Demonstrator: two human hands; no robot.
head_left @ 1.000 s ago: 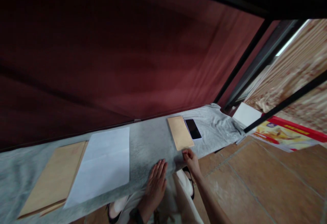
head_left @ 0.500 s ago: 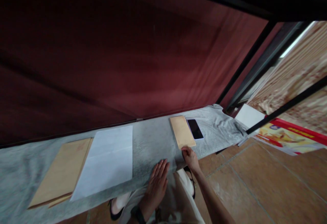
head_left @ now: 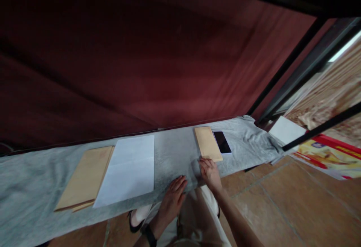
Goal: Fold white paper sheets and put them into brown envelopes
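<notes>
My right hand [head_left: 211, 174] rests at the near left corner of a small tan envelope [head_left: 208, 143], its fingers bent and close together. What lies under those fingertips, if anything, is hidden. A dark-screened phone [head_left: 222, 142] lies just right of the envelope. My left hand [head_left: 173, 196], with a dark band on the wrist, lies palm down at the near edge of the grey cloth [head_left: 176, 149], fingers stretched out and holding nothing. Farther left, a white sheet of paper [head_left: 128, 171] with a crease across it lies beside larger tan envelopes [head_left: 84, 179], partly overlapping them.
A dark red fabric wall [head_left: 158, 70] rises behind the narrow cloth-covered surface. Black frame bars [head_left: 284, 66] stand at the right, near a white box [head_left: 287, 129] and a red-and-yellow printed package [head_left: 327, 155]. Brown floor tiles [head_left: 282, 198] show below.
The view has swung slightly left, so things on the cloth appear farther right. My right hand has shifted a little left relative to the small envelope. The left hand stays nearly in place.
</notes>
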